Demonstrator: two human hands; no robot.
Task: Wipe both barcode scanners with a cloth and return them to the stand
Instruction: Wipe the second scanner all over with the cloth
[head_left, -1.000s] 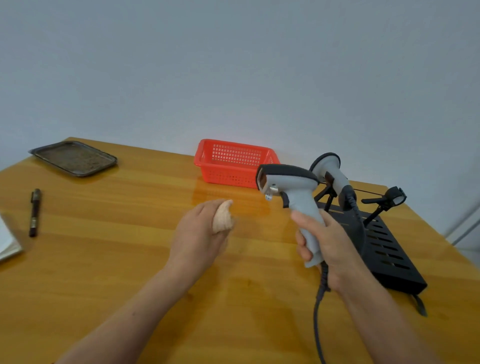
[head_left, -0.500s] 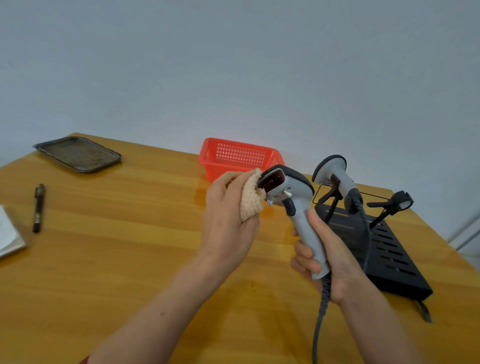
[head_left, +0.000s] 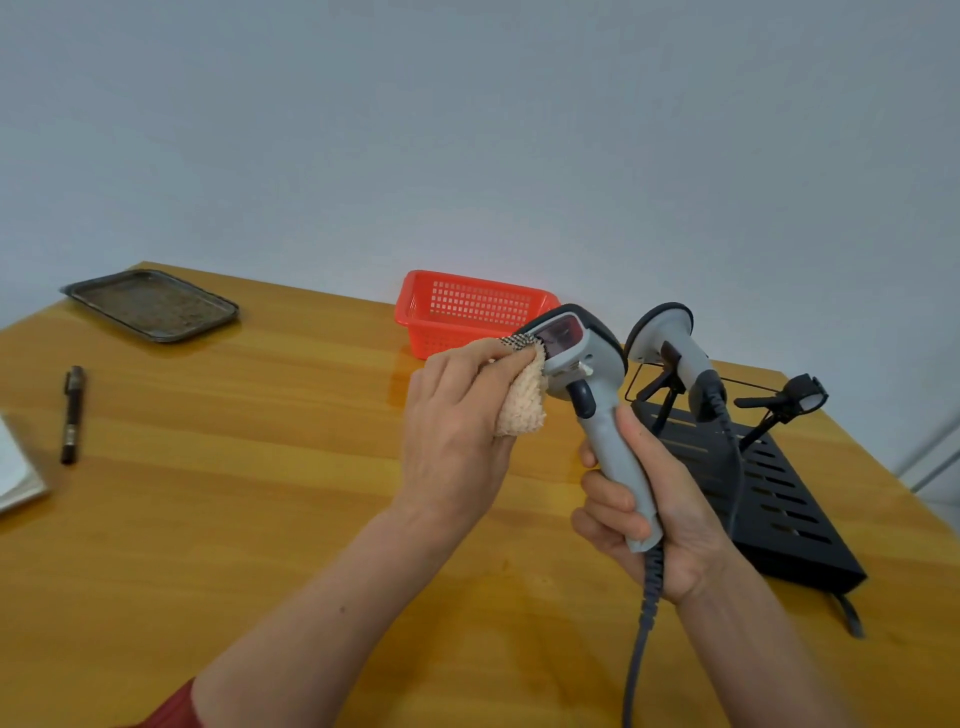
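While the right hand grips a scanner by its handle, the left hand pinches a bunched cloth against its window.

This looks like the first wipe: the scanner is held in the air just left of the stand, where the second scanner sits at the far end. Next, the cloth probably needs to pass over head and handle before the scanner goes back on the stand.

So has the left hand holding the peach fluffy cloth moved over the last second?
Yes. The left hand has risen rightwards toward the red plastic basket, bringing the peach fluffy cloth against the window of the grey handheld scanner.
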